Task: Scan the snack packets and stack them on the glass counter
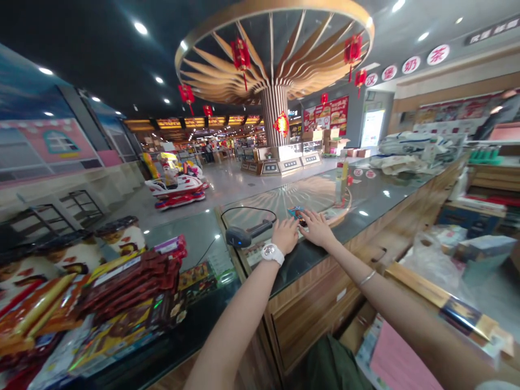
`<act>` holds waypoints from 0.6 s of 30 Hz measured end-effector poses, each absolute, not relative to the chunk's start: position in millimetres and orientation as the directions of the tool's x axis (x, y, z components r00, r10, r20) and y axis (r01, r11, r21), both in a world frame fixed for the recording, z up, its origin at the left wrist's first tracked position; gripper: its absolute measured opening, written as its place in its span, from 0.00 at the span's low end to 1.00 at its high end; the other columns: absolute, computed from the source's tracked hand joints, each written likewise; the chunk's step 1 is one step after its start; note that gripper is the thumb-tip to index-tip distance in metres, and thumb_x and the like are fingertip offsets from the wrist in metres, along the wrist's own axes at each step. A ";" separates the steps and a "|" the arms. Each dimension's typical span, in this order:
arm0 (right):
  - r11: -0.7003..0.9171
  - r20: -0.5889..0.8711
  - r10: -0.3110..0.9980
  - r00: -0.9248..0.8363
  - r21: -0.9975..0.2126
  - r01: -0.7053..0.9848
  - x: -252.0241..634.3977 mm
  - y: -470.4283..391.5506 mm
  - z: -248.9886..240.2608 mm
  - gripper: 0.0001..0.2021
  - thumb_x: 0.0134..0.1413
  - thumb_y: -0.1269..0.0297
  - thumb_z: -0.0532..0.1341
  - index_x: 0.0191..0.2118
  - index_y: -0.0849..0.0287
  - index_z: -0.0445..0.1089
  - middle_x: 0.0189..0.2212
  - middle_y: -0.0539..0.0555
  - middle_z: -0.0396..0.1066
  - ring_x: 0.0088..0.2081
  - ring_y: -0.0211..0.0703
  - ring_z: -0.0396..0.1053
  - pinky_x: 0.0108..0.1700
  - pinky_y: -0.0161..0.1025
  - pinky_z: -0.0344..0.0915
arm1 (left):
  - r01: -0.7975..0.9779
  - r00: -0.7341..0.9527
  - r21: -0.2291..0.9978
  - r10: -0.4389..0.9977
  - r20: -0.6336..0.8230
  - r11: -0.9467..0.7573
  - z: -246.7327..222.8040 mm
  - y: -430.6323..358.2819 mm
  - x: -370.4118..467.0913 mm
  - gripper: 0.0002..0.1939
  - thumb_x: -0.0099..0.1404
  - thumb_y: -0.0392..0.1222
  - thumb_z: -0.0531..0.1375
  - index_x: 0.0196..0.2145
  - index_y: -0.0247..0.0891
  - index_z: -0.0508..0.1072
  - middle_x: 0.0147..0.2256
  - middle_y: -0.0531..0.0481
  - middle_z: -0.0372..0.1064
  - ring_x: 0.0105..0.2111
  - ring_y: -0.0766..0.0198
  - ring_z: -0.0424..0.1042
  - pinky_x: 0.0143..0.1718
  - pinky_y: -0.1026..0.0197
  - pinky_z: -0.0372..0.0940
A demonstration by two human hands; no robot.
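Over the glass counter top (pixel 288 197), my two hands lie close together around a small blue packet (pixel 296 212) with a dark and orange print. My left hand (pixel 285 235), with a white watch (pixel 272 252) on its wrist, stretches its fingertips to the packet's near left side. The fingers of my right hand (pixel 318 228) are spread, and their tips touch the packet's right side. Left of my left hand lies a black barcode scanner (pixel 244 236), its handle toward the hand and its cable looping behind. The packet's near part is hidden by my fingers.
Dark red snack packs (pixel 130 281) and cups (pixel 122 235) crowd the counter's left. An upright small box (pixel 340 184) stands beyond my right hand; white bags (pixel 410 149) lie farther right. A wooden drawer front (pixel 312 319) is below. A plastic bag (pixel 434 260) sits at the right.
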State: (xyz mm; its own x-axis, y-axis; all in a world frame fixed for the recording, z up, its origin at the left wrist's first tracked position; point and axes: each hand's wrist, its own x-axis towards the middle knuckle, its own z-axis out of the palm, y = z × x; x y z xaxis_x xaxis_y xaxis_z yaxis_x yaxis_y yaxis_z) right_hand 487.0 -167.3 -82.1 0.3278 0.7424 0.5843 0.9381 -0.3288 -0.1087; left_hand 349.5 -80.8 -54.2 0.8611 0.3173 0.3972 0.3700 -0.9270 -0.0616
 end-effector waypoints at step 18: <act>-0.410 0.504 0.737 0.450 -0.196 0.891 479.2 -182.2 -57.5 0.11 0.58 0.59 0.60 0.44 0.56 0.74 0.39 0.59 0.76 0.46 0.52 0.72 0.62 0.58 0.50 | 0.380 0.870 -0.014 0.352 0.345 -0.925 -48.3 -80.4 346.6 0.26 0.70 0.42 0.51 0.64 0.41 0.59 0.65 0.42 0.57 0.62 0.51 0.61 0.64 0.40 0.53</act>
State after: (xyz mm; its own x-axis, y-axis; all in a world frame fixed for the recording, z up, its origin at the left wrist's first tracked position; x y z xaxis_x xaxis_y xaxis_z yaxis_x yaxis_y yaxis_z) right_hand 479.2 -182.2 -57.5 0.4503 0.7369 0.5042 0.8907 -0.4100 -0.1963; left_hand 346.6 -80.4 -48.3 0.8701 0.3517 0.3452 0.3795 -0.9251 -0.0142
